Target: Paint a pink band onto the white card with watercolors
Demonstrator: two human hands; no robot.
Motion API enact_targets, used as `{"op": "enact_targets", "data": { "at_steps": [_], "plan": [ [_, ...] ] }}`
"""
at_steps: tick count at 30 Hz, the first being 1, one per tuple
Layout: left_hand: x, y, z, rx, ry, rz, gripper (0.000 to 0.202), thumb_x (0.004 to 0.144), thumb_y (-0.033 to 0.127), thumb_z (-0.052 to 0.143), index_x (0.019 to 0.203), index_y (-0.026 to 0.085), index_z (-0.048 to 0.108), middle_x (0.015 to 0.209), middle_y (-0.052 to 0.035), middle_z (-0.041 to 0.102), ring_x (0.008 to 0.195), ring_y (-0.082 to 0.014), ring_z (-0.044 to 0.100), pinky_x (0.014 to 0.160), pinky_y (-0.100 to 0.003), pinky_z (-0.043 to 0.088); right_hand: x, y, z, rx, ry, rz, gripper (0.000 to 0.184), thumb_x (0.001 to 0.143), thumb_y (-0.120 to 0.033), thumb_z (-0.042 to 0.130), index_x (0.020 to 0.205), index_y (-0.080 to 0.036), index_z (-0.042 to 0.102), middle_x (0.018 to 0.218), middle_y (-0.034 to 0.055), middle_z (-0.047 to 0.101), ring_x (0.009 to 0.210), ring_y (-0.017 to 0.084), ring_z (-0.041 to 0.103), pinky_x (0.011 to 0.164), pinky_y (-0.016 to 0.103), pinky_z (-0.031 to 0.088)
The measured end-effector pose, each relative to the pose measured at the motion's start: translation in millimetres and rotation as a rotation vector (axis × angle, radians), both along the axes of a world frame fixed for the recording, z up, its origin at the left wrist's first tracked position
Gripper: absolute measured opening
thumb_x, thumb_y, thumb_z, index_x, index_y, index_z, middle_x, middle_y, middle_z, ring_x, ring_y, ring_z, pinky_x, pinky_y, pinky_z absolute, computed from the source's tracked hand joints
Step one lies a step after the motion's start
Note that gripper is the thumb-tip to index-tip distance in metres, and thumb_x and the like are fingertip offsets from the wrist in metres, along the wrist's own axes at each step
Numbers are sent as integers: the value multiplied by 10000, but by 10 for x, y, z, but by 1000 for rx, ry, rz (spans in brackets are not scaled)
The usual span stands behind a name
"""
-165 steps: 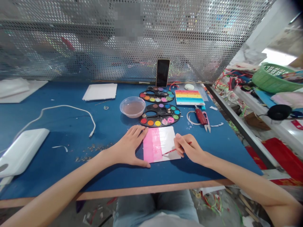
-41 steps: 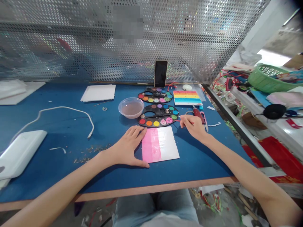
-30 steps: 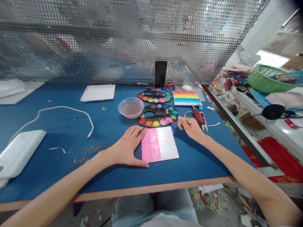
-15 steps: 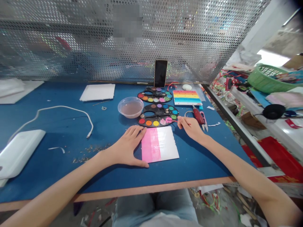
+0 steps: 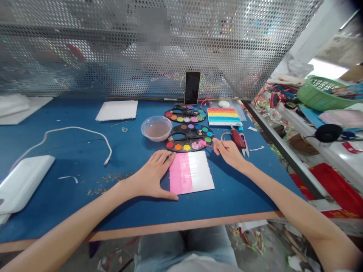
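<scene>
My left hand (image 5: 154,173) lies spread at the left edge of a small flat board (image 5: 202,172), its thumb at the lower corner and its fingers at the upper one. Two shades of pink cover the board's left half; the right half is white. My right hand (image 5: 228,152) is closed round a thin red paintbrush (image 5: 210,146). The brush points left, its tip in the pink paint of the nearer black palette (image 5: 181,141), which holds several round colours. A clear bowl of cloudy water (image 5: 157,129) stands just left of that palette.
Behind lie a second palette (image 5: 185,114) and a board with rainbow stripes (image 5: 224,117). A phone (image 5: 192,88) leans on the perforated metal screen (image 5: 113,56). Red-handled tool (image 5: 237,138) and pink scissors (image 5: 245,144) lie right. White sheets (image 5: 117,110), cable (image 5: 76,128) and power bank (image 5: 25,185) are left.
My right hand and the paintbrush have shifted very slightly at the pink paint. My left hand and the pink-and-white board have stayed in place.
</scene>
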State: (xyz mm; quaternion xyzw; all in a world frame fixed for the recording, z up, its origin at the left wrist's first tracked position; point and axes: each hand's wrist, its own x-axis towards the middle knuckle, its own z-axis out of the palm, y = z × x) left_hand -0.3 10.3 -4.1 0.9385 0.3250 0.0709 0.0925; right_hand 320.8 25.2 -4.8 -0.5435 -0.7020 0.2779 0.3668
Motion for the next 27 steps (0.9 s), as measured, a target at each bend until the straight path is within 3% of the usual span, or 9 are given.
{"op": "enact_targets", "data": {
  "at_steps": [6, 11, 13, 15, 19, 27],
  "plan": [
    [8, -11, 7, -6, -1, 6, 1291, 600, 906, 584, 1524, 59, 273, 1471, -266, 360, 1373, -457, 320, 1150, -631, 251, 5, -13, 16, 30, -3, -16, 632, 974, -614, 409, 513, -190, 491, 532, 10, 538, 541, 128, 498, 615, 282, 373],
    [19, -16, 15, -8, -9, 3, 1281, 599, 908, 578, 1531, 89, 262, 1460, -250, 379, 1369, -451, 326, 1158, -627, 234, -131, -167, 69, -76, 333, 107, 501, 955, -597, 481, 672, -196, 583, 493, -6, 577, 450, 116, 495, 513, 258, 392],
    [19, -17, 15, -8, -15, -4, 1279, 601, 905, 580, 1532, 89, 259, 1454, -247, 386, 1366, -449, 329, 1159, -623, 233, -216, -261, 93, -104, 397, 153, 510, 938, -598, 515, 636, -191, 573, 522, 10, 602, 460, 115, 513, 490, 252, 385],
    [18, -20, 11, -7, -21, -9, 1278, 605, 901, 583, 1533, 86, 254, 1452, -249, 385, 1363, -450, 331, 1155, -627, 236, -295, -354, 108, -141, 413, 195, 556, 924, -610, 528, 566, -185, 552, 512, 16, 584, 467, 115, 508, 470, 251, 356],
    [21, -25, 5, -7, -30, -11, 1277, 604, 890, 598, 1529, 76, 261, 1446, -254, 387, 1363, -453, 335, 1154, -625, 241, -412, -500, 98, -190, 398, 280, 679, 925, -638, 497, 427, -178, 462, 419, -10, 441, 425, 87, 363, 457, 259, 284],
    [23, -26, 8, -6, -36, -7, 1268, 601, 898, 589, 1525, 91, 268, 1441, -240, 387, 1353, -447, 344, 1152, -621, 247, -498, -595, 21, -248, 390, 433, 610, 982, -528, 481, 498, -161, 542, 520, 7, 542, 507, 97, 458, 545, 246, 376]
  ]
}}
